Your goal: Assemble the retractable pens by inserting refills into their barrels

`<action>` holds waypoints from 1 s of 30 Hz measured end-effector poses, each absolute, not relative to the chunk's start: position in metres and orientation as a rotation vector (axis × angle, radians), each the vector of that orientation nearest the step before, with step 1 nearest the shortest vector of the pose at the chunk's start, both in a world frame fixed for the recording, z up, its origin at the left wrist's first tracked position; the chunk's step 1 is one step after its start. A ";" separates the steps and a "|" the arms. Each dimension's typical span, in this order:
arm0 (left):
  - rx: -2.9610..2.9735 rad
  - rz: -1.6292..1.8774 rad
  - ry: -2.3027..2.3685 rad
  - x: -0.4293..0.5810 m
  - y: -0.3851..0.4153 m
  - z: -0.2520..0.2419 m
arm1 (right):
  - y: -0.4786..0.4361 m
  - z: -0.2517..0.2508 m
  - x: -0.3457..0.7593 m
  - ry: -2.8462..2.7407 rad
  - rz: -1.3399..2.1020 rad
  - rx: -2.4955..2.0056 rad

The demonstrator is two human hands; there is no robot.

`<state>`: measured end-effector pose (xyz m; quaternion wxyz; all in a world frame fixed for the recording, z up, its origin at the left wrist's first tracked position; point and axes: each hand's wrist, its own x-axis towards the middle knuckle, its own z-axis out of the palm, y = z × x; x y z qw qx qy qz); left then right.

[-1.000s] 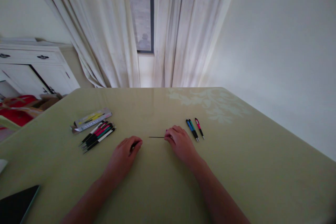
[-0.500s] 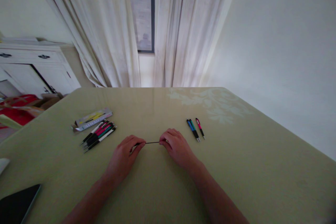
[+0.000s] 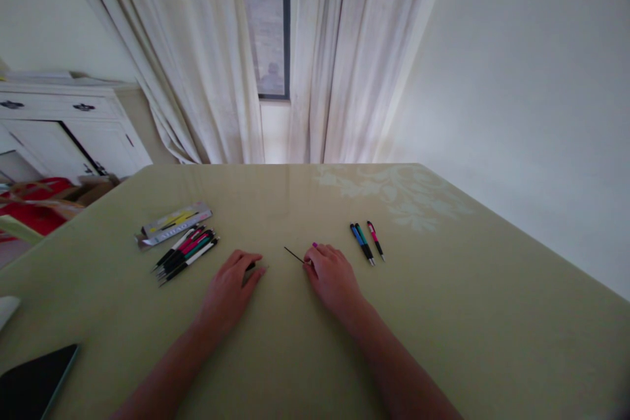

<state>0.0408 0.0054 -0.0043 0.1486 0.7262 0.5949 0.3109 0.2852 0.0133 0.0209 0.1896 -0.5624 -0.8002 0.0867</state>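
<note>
My right hand (image 3: 335, 275) pinches a thin black pen refill (image 3: 294, 254), whose free end points up and to the left. A small purple-pink piece (image 3: 315, 245) shows at the top of the same hand's fingers; the rest of it is hidden. To the left, my left hand (image 3: 233, 289) is curled with thumb and forefinger a little apart. Inside it sits a black pen part (image 3: 251, 266), mostly covered by the fingers. The two hands are apart, low over the table. Right of my right hand lie two blue and teal pens (image 3: 363, 244) and a pink pen (image 3: 375, 240).
On the left of the table (image 3: 305, 354), a pile of several pens (image 3: 186, 252) lies beside an opened cardboard pen box (image 3: 174, 223). A dark flat device (image 3: 37, 380) is at the near left corner. Curtains (image 3: 197, 59) hang beyond the far edge.
The thin refill no longer stretches between both hands; its left end is free and angled upward. My left thumb and forefinger have parted, and the purple-pink piece now shows at my right hand.
</note>
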 end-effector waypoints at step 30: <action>2.179 0.939 1.442 0.065 -0.013 0.012 | -0.003 0.028 0.259 -2.262 0.475 -1.239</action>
